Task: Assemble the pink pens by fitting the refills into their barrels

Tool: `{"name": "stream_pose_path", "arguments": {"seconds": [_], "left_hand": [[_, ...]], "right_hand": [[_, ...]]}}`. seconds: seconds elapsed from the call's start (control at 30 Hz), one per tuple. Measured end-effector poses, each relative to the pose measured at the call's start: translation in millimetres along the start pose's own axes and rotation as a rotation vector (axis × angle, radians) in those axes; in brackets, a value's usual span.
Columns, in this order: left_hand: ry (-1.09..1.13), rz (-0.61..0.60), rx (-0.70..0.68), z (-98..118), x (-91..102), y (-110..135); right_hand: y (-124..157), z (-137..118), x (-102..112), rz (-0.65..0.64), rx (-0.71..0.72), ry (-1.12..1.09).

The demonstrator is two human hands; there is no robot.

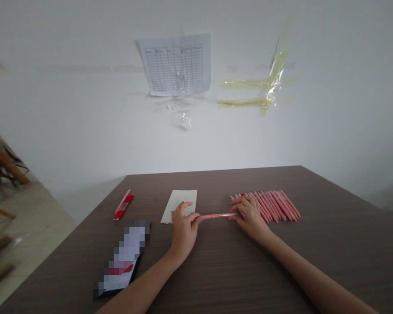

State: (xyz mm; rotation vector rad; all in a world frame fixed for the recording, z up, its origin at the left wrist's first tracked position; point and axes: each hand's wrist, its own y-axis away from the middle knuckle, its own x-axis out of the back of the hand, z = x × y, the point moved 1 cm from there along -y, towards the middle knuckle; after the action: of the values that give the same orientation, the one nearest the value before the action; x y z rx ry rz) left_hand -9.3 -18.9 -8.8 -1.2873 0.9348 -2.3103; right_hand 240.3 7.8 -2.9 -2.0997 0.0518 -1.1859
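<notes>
Between my two hands a pink pen [214,216] is held level, just above the table or touching it; I cannot tell which. My left hand [184,229] pinches its left end between thumb and finger, with the other fingers raised. The fingers of my right hand [249,216] close on its right end. Right behind my right hand lies a row of several pink pens [277,205], side by side and slanted. A small sheet of paper [180,200] with faint writing lies behind my left hand, which hides its lower right corner.
On the left of the brown table [216,279] lie a few pink and red pens [123,206]. Nearer me is a dark-edged flat item [122,261], mostly blurred out. The white wall behind carries a taped printed chart [180,65] and yellowish tape [245,103].
</notes>
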Motion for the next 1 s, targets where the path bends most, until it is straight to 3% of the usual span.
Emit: {"name": "stream_pose_path", "arguments": {"seconds": [0.43,1.0], "left_hand": [[0.012,-0.006,-0.002,0.5,2.2,0.0],[0.002,0.006,-0.013,1.9,4.0,-0.7]], "right_hand": [[1.3,-2.3,-1.4,-0.097,-0.021,0.02],[-0.3,2.3,-0.8,-0.075,0.014,-0.001]]}}
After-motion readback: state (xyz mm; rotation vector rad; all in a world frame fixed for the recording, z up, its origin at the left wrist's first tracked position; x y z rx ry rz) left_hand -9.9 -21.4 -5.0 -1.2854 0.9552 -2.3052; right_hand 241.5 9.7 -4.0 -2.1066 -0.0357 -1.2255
